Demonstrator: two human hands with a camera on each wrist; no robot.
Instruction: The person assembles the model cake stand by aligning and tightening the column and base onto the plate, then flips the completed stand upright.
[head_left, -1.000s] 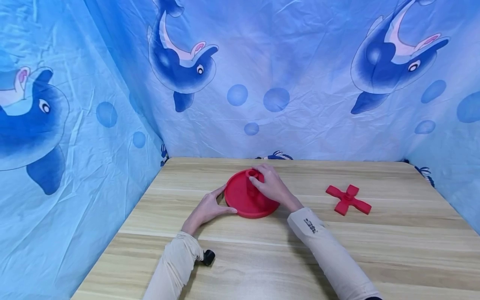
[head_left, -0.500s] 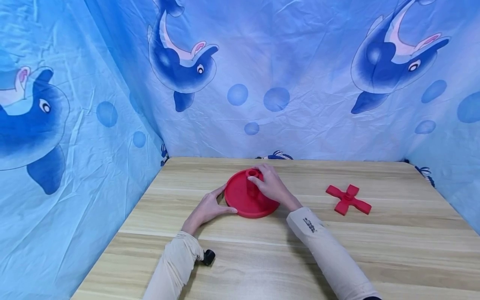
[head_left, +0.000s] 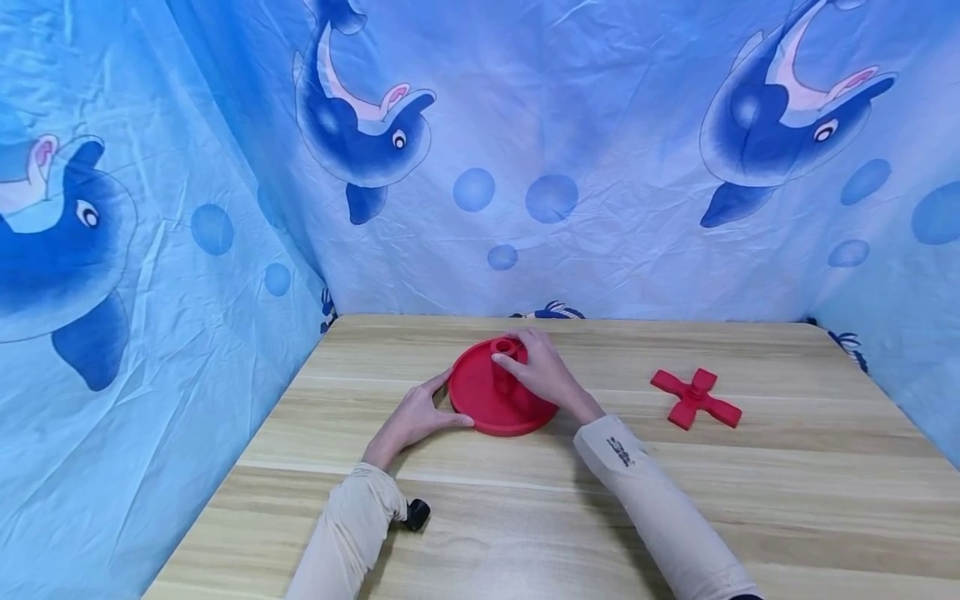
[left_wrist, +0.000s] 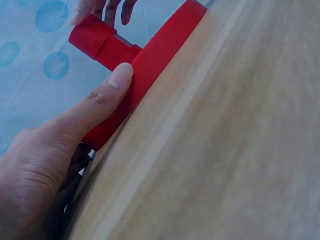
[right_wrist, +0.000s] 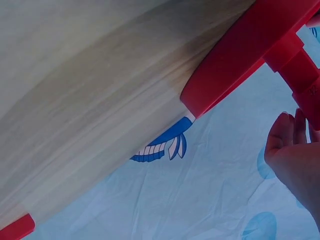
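The left hand [head_left: 412,421] is spread in a wide curve around the near-left side of a round red dish [head_left: 476,404], with the thumb along the front of the rim and the fingers round the side. The dish lies on the wooden table [head_left: 487,508], towards its far edge. A red post [head_left: 501,379] stands upright on the dish, thicker at the top, with a small number on its side in the left wrist view. The right hand [head_left: 546,371] reaches across the dish's right side and holds the post near its top in a narrow grip, thumb on the near side. That hand covers part of the dish and some of the post; the right wrist view cuts off part of the grip, so how each fingertip sits is hard to tell.

Well to the right of the dish, a red cross-shaped piece [head_left: 696,398] lies flat, a low round knob at its middle, touched by neither hand. Both arms wear pale sleeves [head_left: 663,517], and a small black object [head_left: 417,514] juts from the left cuff. Behind the table hangs a blue cloth [head_left: 420,267] printed with dolphins [head_left: 363,125] and round bubbles [head_left: 474,190].
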